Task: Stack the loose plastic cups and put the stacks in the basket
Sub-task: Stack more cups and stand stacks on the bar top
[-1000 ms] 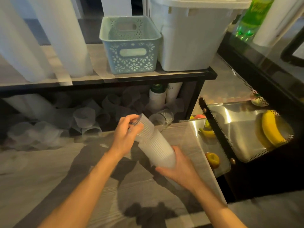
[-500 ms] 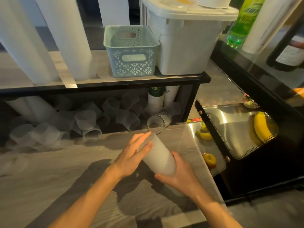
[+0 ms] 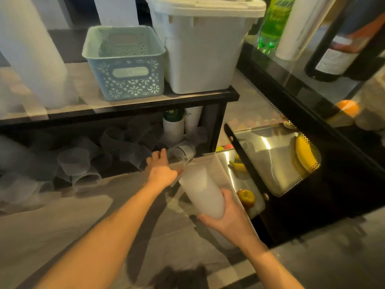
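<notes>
My right hand [image 3: 227,217] grips the base of a stack of translucent ribbed cups [image 3: 201,190], tilted with its mouth toward the shelf. My left hand [image 3: 161,167] stretches forward with fingers extended, its fingertips beside a clear ribbed cup [image 3: 183,152] lying on its side under the shelf; nothing is held in it. Several more loose cups [image 3: 75,161] lie scattered under the shelf to the left. The pale blue lattice basket [image 3: 125,80] stands empty on the black shelf above.
A white lidded bin [image 3: 204,49] stands right of the basket. Tall white cup stacks [image 3: 35,55] stand at the shelf's left. A glass display case [image 3: 277,159] with a banana and an apple is at the right. The wood-grain counter [image 3: 62,215] lies under my arms.
My left hand has left the top of the stack and reached forward to the clear cup under the shelf. The stack stays in my right hand, now fully nested.
</notes>
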{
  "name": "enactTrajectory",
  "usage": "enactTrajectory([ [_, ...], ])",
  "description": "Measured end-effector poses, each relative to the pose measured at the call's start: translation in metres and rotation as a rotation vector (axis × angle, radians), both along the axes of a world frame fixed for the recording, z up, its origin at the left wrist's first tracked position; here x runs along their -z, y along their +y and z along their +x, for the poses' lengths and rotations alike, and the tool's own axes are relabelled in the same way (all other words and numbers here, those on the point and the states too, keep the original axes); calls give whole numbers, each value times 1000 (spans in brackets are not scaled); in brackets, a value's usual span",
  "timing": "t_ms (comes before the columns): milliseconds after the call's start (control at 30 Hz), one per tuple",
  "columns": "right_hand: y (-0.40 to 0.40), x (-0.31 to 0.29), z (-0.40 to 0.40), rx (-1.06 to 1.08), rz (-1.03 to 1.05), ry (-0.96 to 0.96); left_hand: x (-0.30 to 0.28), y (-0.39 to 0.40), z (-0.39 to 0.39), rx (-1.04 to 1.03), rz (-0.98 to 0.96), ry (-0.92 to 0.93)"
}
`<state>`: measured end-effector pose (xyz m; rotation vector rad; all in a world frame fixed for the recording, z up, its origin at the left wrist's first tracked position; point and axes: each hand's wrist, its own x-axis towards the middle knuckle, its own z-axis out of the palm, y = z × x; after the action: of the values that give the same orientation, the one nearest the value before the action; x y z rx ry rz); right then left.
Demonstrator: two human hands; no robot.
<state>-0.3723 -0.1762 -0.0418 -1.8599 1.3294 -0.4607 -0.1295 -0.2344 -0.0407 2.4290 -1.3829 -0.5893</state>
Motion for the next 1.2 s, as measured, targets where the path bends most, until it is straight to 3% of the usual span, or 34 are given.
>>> enactTrajectory([
  [100,-5,-1,-9,35,12,19,11,-22,-9,-4,119,-162],
  [367,-16,8,-25,53,21,49,34,-34,-4,-87,99,-149],
  [533,-15,10,-12,23,19,69,33,-18,12,-210,28,87],
  [667,-11,7,3,-31,57,77,22,8,22,-352,-197,499],
  [767,-8,11,13,-57,64,86,8,26,26,-323,-266,845],
  [967,-8,15,37,-133,62,80,-24,61,38,-215,-373,943],
  [1200,-6,17,53,-170,40,91,-44,95,27,-60,-424,758],
])
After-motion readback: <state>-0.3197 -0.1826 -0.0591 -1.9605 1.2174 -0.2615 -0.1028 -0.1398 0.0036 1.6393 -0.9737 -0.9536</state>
